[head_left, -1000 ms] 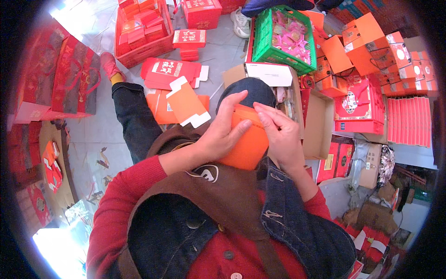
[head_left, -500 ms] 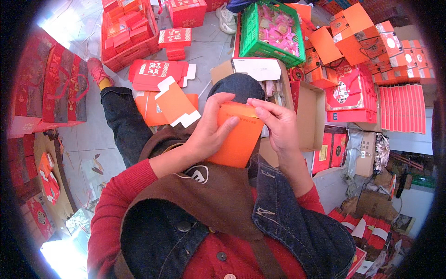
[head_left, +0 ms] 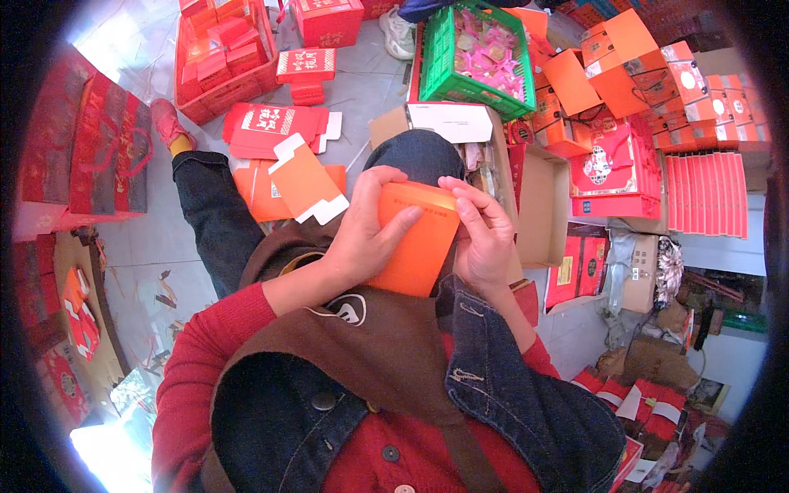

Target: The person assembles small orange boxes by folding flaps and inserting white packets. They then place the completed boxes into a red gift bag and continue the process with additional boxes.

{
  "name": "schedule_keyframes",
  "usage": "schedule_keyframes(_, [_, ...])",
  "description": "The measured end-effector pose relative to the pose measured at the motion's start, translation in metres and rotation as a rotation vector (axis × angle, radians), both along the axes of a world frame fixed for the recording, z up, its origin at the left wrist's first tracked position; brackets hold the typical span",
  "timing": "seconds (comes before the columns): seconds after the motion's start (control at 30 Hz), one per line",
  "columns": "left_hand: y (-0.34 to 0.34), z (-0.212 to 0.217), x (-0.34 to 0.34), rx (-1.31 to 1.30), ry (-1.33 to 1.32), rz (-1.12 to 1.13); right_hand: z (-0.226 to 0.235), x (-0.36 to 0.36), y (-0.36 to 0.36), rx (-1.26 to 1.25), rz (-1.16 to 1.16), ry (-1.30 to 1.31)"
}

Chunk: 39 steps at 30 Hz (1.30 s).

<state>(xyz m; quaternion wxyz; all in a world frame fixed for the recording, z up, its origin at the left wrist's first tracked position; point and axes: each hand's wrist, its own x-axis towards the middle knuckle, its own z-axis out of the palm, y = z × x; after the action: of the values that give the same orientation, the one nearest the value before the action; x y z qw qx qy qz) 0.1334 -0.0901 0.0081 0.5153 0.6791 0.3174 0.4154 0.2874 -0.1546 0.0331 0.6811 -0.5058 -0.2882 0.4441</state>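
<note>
An orange paper box (head_left: 415, 246) is held in front of my lap, its printed top edge toward my knee. My left hand (head_left: 371, 226) grips it from the left side, thumb lying across the front face. The fingers of my right hand (head_left: 482, 238) pinch the upper right corner. Whether the box is empty or filled cannot be seen. Beyond my left hand, on the floor, lie flat orange cartons with white flaps (head_left: 306, 181) and a stack of red printed cartons (head_left: 275, 127).
A red crate (head_left: 226, 94) of small boxes stands at the far left. Past my knee is a green crate (head_left: 440, 70) of pink packets, with an open cardboard box (head_left: 538, 234) nearer. Orange gift boxes (head_left: 616, 82) pile up at right; red gift bags (head_left: 94, 156) stand at left.
My right hand has shifted slightly left and down along the box's right edge. The left hand keeps its hold. The whole view has slid a little to the left.
</note>
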Motion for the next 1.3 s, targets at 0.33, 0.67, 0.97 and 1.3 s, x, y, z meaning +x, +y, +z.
schedule_keyframes(0.33, [0.006, 0.015, 0.003, 0.251, 0.223, 0.031, 0.007, 0.04, 0.024, -0.195, 0.35, -0.176])
schedule_keyframes(0.67, [0.011, 0.011, 0.012, 0.119, 0.201, 0.084, -0.006, 0.005, 0.011, -0.066, 0.177, -0.113])
schedule_keyframes(0.97, [0.022, 0.002, 0.0, -0.273, 0.032, -0.055, -0.023, 0.009, 0.005, 0.1, 0.124, -0.23])
schedule_keyframes(1.3, [0.021, -0.028, -0.006, -0.555, -0.417, -0.232, -0.031, 0.005, 0.005, 0.121, 0.082, -0.216])
